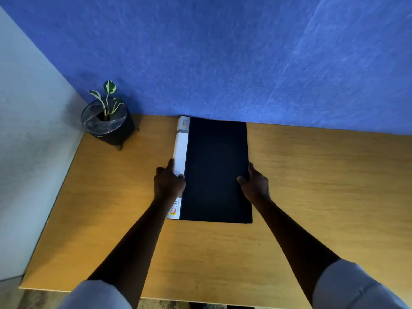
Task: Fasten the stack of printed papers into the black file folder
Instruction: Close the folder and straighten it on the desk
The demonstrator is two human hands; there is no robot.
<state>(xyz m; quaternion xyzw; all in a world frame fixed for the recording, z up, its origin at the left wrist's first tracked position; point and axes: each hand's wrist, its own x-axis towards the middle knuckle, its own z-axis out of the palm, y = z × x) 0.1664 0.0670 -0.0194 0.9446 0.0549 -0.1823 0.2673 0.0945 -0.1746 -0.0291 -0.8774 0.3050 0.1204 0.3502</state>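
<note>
One potted plant [107, 117] far left on the wooden desk [312, 186]; left hand [168, 183] pressing fingertips on white spine strip [181, 150] reading "SMART LIFE"; one closed black file folder [216, 172] lying flat mid-desk; right hand [255, 183] gripping its right edge

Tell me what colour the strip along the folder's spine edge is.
White, with grey bands and an orange logo, on the strip down the left side of the black folder; head view.

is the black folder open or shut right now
Shut: the black folder lies flat on the table, cover down, no papers showing, left hand and right hand at its edges.
</note>
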